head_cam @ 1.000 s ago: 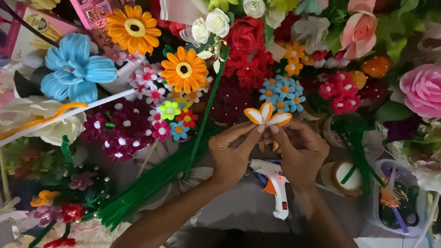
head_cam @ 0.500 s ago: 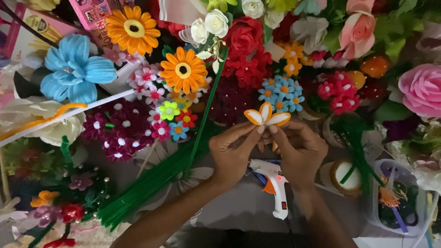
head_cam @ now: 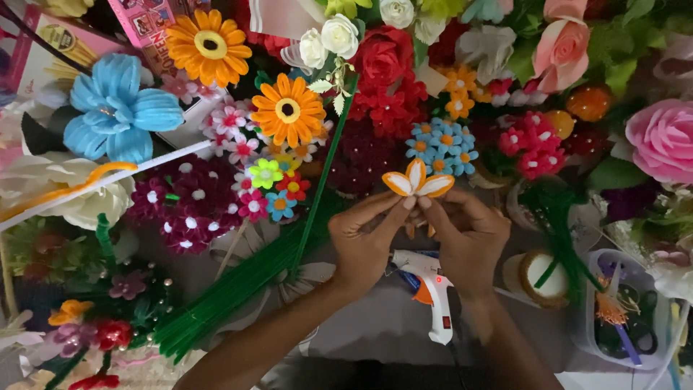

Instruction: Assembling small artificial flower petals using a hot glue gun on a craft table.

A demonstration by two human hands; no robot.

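Note:
Both hands meet at the centre of the head view. My left hand (head_cam: 364,242) and my right hand (head_cam: 465,235) pinch the base of a small craft flower (head_cam: 418,182) with three white petals edged in orange, held upright just above the fingertips. Below the hands lies a white and orange glue gun (head_cam: 431,289) with a small red light lit. A long bundle of green pipe-cleaner stems (head_cam: 238,289) lies to the left of my left forearm.
Handmade flowers crowd the top and left: an orange daisy (head_cam: 288,110), a blue flower (head_cam: 118,108), red roses (head_cam: 382,61), a pink rose (head_cam: 660,137). A clear tub with scissors (head_cam: 624,318) stands at the right, beside a spool of green wire (head_cam: 545,274).

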